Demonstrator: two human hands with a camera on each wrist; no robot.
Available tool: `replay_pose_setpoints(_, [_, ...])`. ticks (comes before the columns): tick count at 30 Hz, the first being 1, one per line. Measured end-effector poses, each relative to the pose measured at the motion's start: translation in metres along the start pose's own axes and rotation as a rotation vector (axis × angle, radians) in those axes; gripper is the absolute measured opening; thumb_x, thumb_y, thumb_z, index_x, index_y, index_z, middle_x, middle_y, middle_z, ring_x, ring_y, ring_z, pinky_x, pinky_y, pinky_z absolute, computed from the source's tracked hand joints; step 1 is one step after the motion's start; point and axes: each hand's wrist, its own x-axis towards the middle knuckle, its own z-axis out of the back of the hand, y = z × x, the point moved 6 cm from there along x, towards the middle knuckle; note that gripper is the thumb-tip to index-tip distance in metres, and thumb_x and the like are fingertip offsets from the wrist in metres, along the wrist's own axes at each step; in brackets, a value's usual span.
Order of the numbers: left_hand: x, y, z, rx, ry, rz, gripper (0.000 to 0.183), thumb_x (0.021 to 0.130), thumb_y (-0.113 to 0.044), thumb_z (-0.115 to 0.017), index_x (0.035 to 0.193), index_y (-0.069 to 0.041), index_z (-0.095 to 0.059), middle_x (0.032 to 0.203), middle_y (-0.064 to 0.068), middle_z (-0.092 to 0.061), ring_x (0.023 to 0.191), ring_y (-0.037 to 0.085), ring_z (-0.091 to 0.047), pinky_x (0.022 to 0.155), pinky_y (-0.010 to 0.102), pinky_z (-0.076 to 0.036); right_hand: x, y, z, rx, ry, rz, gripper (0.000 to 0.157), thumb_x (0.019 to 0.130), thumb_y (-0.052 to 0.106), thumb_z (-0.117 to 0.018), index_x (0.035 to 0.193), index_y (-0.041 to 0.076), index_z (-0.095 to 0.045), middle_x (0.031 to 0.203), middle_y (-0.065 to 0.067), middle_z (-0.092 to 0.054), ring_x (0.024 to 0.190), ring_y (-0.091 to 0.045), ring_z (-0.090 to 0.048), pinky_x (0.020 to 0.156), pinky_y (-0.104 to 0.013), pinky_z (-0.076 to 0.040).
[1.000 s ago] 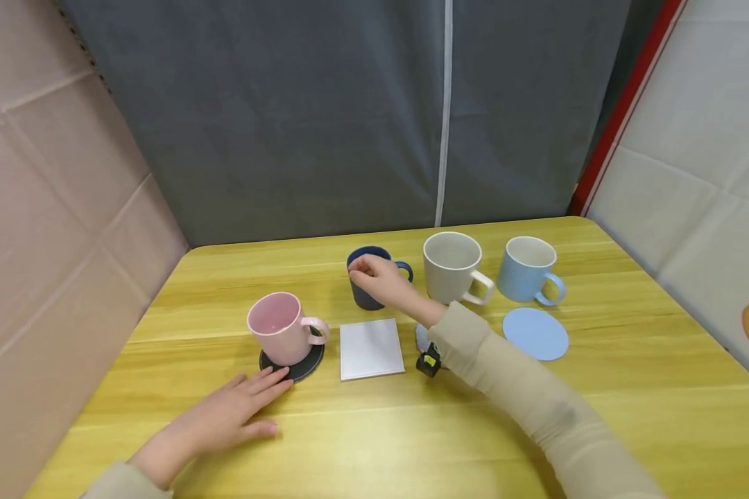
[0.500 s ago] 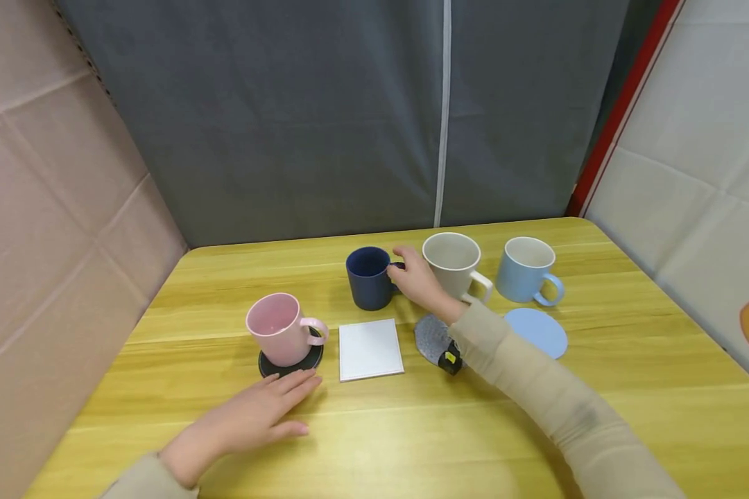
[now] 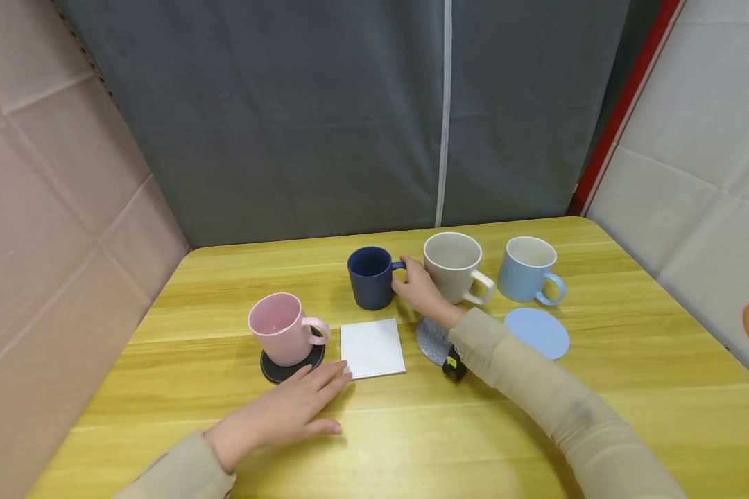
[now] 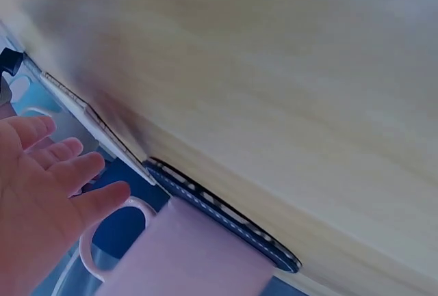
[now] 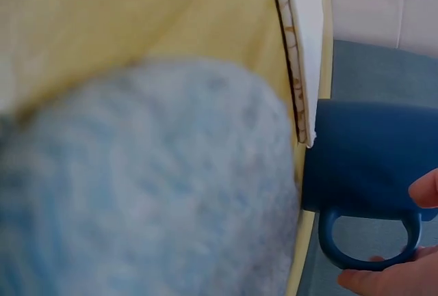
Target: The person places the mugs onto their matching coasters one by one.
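My right hand (image 3: 419, 285) is at the handle of a navy blue mug (image 3: 371, 287), which stands upright on the table; the thumb lies by the mug's side and the fingers curl at the handle. In the right wrist view the fingertips meet the loop of the navy mug (image 5: 369, 152). My left hand (image 3: 287, 409) is spread with straight fingers, its fingertips right at the near left corner of a square white coaster (image 3: 374, 350). Beside it, a pink mug (image 3: 287, 343) sits on a round black coaster (image 3: 279, 373), handle toward the right.
A large off-white mug (image 3: 446, 277) stands just right of the right hand, and a light blue mug (image 3: 517, 277) farther right. A round speckled grey coaster (image 3: 431, 341), partly hidden by the right arm, and a round blue coaster (image 3: 537, 333) lie in front. A grey curtain (image 3: 318, 138) closes the back.
My right hand has moved from above the navy mug to its right side, at the handle. The left hand has slid right from the black coaster to the white one.
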Motion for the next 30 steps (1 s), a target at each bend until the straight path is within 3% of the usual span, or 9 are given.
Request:
replay_pose_setpoints(13, [0.011, 0.002, -0.006, -0.002, 0.018, 0.009, 0.073, 0.089, -0.056, -0.043, 0.140, -0.005, -0.036, 0.147, 0.016, -0.028, 0.134, 0.034, -0.029, 0.102, 0.056, -0.029, 0.006, -0.005, -0.007, 0.026, 0.014, -0.034, 0.060, 0.087, 0.013, -0.049, 0.140, -0.003, -0.026, 0.142, -0.021, -0.033, 0.133, -0.029, -0.030, 0.109, -0.041, -0.025])
replay_pose_setpoints(21, [0.013, 0.003, -0.008, 0.004, 0.070, 0.046, 0.074, 0.088, -0.058, -0.042, 0.141, -0.007, -0.034, 0.150, 0.013, -0.025, 0.136, 0.030, -0.025, 0.105, 0.054, -0.026, 0.011, -0.011, -0.010, 0.061, 0.004, -0.066, 0.060, 0.086, 0.010, -0.049, 0.140, -0.002, -0.027, 0.141, -0.021, -0.035, 0.131, -0.028, -0.033, 0.108, -0.040, -0.027])
replay_pose_setpoints(30, [0.013, 0.005, -0.009, 0.005, 0.059, 0.026, 0.072, 0.088, -0.058, -0.042, 0.140, -0.009, -0.036, 0.148, 0.015, -0.028, 0.134, 0.031, -0.029, 0.103, 0.055, -0.028, 0.010, -0.010, -0.009, 0.080, -0.029, -0.055, 0.054, 0.084, 0.009, -0.048, 0.135, -0.004, -0.033, 0.128, -0.024, -0.047, 0.118, -0.031, -0.045, 0.103, -0.041, -0.034])
